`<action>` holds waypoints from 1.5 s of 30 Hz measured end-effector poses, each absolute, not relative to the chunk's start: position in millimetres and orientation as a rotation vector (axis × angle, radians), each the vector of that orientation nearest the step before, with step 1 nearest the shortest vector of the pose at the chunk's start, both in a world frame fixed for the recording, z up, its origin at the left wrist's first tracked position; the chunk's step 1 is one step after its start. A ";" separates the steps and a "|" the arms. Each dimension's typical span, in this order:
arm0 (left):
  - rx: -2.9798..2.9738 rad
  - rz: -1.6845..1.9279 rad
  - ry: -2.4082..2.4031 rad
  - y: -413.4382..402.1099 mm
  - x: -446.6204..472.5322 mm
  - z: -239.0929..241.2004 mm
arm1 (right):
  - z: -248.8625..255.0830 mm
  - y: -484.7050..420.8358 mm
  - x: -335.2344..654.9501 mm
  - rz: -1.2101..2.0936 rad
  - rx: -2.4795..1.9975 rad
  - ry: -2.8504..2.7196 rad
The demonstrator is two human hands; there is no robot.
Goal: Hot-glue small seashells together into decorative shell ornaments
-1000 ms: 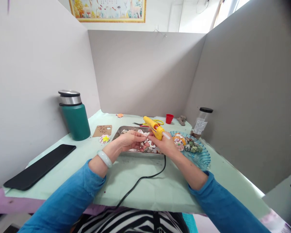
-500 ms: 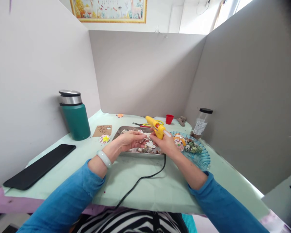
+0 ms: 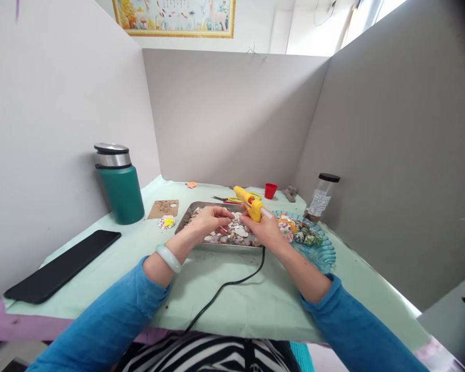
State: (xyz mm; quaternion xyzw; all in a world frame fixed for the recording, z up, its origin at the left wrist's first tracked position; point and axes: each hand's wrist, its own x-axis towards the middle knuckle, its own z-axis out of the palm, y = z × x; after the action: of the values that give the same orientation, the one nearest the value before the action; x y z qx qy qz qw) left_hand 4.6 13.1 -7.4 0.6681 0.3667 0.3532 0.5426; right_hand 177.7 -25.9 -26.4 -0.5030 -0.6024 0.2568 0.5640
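Note:
My right hand (image 3: 264, 230) is closed round a yellow glue gun (image 3: 248, 201), its nozzle pointing left and away, its black cord (image 3: 225, 290) trailing toward me. My left hand (image 3: 207, 219) hovers over a metal tray (image 3: 186, 219) of small shells, fingers curled in a pinch at the tips, close to the gun's nozzle. What the left fingers pinch is too small to name. A pale bangle sits on my left wrist. Both sleeves are blue.
A green flask (image 3: 119, 185) stands at the left and a black flat case (image 3: 60, 265) lies near the front left. A blue glass dish (image 3: 321, 252) of coloured shells sits right of the tray. Scissors (image 3: 227, 198), a red cup (image 3: 270, 190) and a clear jar (image 3: 321, 196) stand behind.
My left hand has lifted slightly and moved further over the tray, uncovering more shells. The glue gun and right hand have barely shifted.

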 end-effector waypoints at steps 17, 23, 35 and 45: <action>1.697 0.781 0.842 11.0 5.5 -8.1 | -14.8 -32.9 176.5 0.751 -1.118 -1.350; 1.661 0.789 0.824 11.2 4.7 -7.4 | -14.6 -32.9 176.9 0.795 -1.088 -1.326; 1.674 0.917 0.829 15.3 4.4 -9.1 | -14.2 -33.5 177.9 0.845 -1.082 -1.338; 1.512 0.730 0.770 11.1 0.4 -4.1 | -12.6 -35.5 178.4 0.853 -1.034 -1.298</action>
State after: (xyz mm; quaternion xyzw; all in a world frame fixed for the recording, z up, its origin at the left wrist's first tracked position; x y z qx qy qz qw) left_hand 0.4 11.1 -4.1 0.6529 0.3325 0.3153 0.6030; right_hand 178.4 -35.5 -12.6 -0.4452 -0.5588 0.3673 0.5956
